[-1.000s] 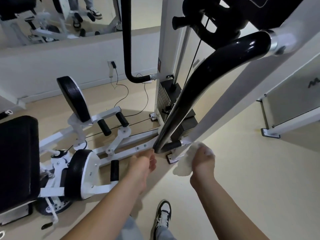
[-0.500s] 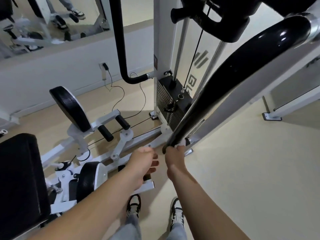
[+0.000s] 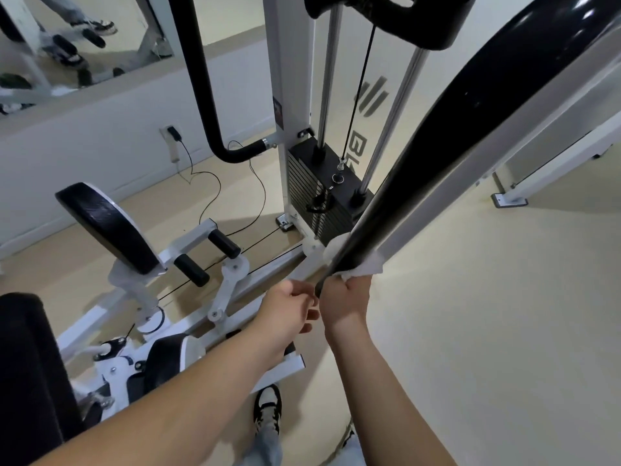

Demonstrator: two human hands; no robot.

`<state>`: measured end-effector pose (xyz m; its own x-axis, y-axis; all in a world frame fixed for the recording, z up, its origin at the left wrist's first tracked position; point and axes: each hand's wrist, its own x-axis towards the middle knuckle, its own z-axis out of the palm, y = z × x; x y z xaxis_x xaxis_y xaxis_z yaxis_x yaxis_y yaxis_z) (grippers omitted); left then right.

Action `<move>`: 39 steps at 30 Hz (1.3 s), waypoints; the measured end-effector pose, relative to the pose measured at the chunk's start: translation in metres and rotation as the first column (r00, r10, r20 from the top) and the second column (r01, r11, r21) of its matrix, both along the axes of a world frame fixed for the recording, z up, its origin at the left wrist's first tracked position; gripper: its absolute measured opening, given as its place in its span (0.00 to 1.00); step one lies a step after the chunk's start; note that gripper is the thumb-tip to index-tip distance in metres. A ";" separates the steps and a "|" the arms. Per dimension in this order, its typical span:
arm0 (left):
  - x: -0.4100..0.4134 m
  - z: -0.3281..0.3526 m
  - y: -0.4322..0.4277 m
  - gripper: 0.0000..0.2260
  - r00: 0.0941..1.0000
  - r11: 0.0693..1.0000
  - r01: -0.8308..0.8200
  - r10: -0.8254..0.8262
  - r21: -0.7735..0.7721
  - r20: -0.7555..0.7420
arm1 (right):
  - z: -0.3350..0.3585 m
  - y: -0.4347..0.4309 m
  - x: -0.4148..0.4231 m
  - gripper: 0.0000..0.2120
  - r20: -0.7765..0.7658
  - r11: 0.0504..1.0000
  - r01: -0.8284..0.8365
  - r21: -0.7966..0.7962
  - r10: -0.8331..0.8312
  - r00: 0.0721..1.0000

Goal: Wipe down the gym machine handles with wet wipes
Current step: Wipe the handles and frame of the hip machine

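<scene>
The left grip [image 3: 289,307] hangs loosely curled, holding nothing, just beside the low end of the handle [image 3: 463,129], likely ready to steady it. The right grip [image 3: 346,299] is curled round the wipe [image 3: 364,268], wrapping it about that end so a stroke covers all sides. The wipe is white and crumpled, the handle glossy black.

My right grip [image 3: 346,299] closes round the low end of the black handle [image 3: 470,136], pressing a white wet wipe [image 3: 361,265] about the bar. The handle climbs toward one o'clock. My left grip [image 3: 289,311] hangs just beside it at nine o'clock, fingers loosely curled, holding nothing. The weight stack [image 3: 322,196] stands at twelve o'clock.
</scene>
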<state>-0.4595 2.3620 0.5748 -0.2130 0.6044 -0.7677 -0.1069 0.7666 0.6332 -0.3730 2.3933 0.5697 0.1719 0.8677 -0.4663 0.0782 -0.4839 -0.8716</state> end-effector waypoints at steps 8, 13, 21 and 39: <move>-0.004 0.006 0.002 0.09 0.999 1.000 0.007 -0.006 0.022 -0.051 | 0.007 -0.003 0.019 0.28 0.008 0.978 -0.206 0.038 0.206 0.979; -0.001 0.016 -0.007 0.11 0.996 0.998 0.054 -0.053 0.017 -0.070 | 0.026 -0.018 0.046 0.24 -0.206 0.992 0.077 -0.098 -0.096 0.974; 0.015 0.021 -0.008 0.10 0.993 0.997 0.059 -0.054 0.049 -0.104 | 0.025 -0.009 0.071 0.25 -0.087 0.996 0.068 -0.062 -0.073 0.994; 0.000 0.019 -0.010 0.07 0.986 0.989 0.115 -0.102 0.097 -0.129 | 0.059 0.007 0.030 0.20 -0.122 0.992 -0.126 0.030 0.129 0.984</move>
